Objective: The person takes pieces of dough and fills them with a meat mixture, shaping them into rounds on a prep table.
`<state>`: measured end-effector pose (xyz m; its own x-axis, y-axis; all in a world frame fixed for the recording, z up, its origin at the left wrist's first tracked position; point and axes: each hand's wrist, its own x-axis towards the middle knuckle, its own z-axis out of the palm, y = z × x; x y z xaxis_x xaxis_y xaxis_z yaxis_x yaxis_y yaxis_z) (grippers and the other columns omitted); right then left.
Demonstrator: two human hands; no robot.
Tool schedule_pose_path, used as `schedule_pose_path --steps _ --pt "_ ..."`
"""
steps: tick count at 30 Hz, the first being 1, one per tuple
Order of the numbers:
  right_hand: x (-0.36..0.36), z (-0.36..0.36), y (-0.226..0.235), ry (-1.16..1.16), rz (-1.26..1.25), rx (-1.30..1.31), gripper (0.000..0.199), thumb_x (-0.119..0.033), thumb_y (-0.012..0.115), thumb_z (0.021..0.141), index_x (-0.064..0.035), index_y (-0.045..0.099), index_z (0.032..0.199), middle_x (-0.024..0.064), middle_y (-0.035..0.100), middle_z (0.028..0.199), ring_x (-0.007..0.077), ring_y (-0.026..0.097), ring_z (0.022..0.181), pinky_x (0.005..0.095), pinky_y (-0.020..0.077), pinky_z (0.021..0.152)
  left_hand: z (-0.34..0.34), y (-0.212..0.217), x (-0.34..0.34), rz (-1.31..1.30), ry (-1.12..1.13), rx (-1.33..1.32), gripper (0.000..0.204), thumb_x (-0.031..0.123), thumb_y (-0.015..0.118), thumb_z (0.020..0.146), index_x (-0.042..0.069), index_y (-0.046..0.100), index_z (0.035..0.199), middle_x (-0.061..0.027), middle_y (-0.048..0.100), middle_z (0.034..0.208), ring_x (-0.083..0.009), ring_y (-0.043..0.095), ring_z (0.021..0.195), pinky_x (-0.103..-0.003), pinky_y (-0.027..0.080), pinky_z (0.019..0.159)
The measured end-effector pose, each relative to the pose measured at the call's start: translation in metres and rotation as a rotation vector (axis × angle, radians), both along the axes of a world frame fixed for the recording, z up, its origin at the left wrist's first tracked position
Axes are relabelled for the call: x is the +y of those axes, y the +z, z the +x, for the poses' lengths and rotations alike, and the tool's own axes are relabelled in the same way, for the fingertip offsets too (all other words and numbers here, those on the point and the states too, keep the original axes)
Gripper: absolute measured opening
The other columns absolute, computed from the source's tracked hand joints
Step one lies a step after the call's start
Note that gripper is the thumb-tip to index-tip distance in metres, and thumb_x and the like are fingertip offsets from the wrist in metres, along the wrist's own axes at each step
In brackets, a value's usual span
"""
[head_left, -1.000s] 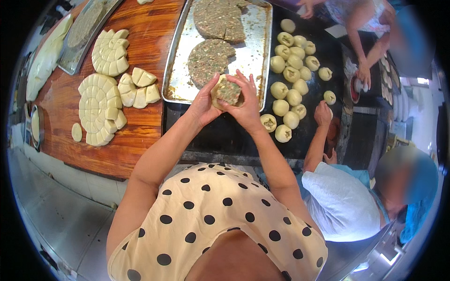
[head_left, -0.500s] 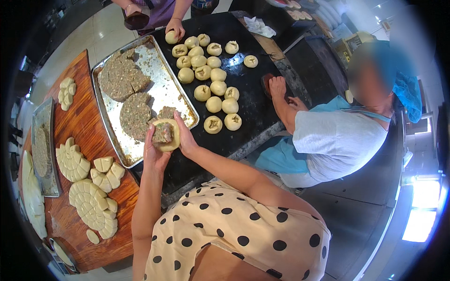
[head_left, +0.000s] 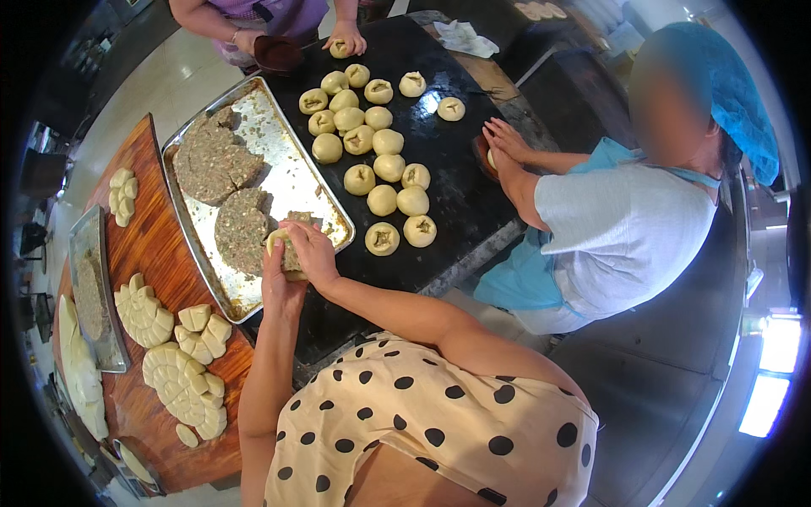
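Fingers of the left hand (head_left: 283, 290) cup a dough wrapper (head_left: 276, 240), those of the right hand (head_left: 313, 258) fold over it — likely bracing soft dough — by the baking tray's (head_left: 290, 173) near edge, minced filling (head_left: 239, 231) handily close.

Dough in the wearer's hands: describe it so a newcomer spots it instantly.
Find the metal tray of brown filling. At its near edge, the left hand and right hand hold pale dough, partly hidden. Unlike the buns resting on the black worktop, it's gripped in both hands.

Pale-yellow dough (head_left: 276, 237), speckled brown filling (head_left: 242, 230)
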<state>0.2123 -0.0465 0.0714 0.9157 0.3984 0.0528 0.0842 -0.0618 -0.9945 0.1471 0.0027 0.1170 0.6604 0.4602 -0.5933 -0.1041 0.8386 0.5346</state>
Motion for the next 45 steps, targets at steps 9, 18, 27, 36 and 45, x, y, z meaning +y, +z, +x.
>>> schedule_pose_path --steps 9,18,27,36,45 --pt "0.001 -0.005 -0.008 0.211 -0.053 0.084 0.040 -0.030 0.041 0.103 -0.0041 0.064 0.123 0.0137 0.067 0.119 0.0284 0.060 0.115 0.0421 0.0260 0.113 -0.011 -0.023 0.010 0.021 0.017 0.018 0.036 0.030 0.054 0.101 0.018 0.048 0.134 -0.0054 0.058 0.126 -0.0228 0.055 0.119 -0.043 0.048 0.099" --pt "0.020 -0.046 0.010 0.126 -0.153 0.079 0.039 -0.036 0.052 0.099 -0.0039 0.069 0.112 0.0163 0.068 0.115 0.0353 0.062 0.109 0.0386 0.0380 0.106 -0.037 -0.017 0.020 0.228 0.056 0.187 0.047 0.045 0.044 0.103 0.007 0.052 0.129 -0.0083 0.059 0.118 -0.0185 0.057 0.108 -0.034 0.049 0.089" --pt "0.025 -0.056 0.026 0.237 0.263 0.578 0.050 -0.038 0.039 0.105 0.0025 0.061 0.126 0.0109 0.063 0.124 0.0182 0.059 0.112 0.0310 0.0417 0.101 -0.074 -0.007 0.038 0.049 -0.037 0.016 0.062 0.065 0.038 0.097 0.009 0.059 0.114 -0.0058 0.066 0.100 -0.0172 0.065 0.083 -0.033 0.054 0.067" --pt "0.033 -0.070 0.040 0.286 -0.033 0.016 0.035 -0.024 0.051 0.102 0.0059 0.069 0.104 0.0132 0.070 0.103 0.0206 0.064 0.098 0.0325 0.0459 0.090 -0.063 -0.030 0.056 0.634 -0.249 0.337 0.073 0.066 0.028 0.098 0.003 0.062 0.113 -0.0079 0.063 0.087 -0.0188 0.055 0.072 -0.037 0.043 0.062" --pt "0.049 -0.081 0.069 0.085 0.213 0.149 0.015 -0.011 0.061 0.095 0.0022 0.068 0.096 0.0101 0.069 0.102 0.0202 0.063 0.100 0.0321 0.0466 0.093 -0.068 0.027 0.032 0.014 0.189 -0.123 0.034 0.039 0.053 0.101 0.009 0.059 0.116 -0.0067 0.063 0.105 -0.0172 0.064 0.093 -0.036 0.055 0.080"
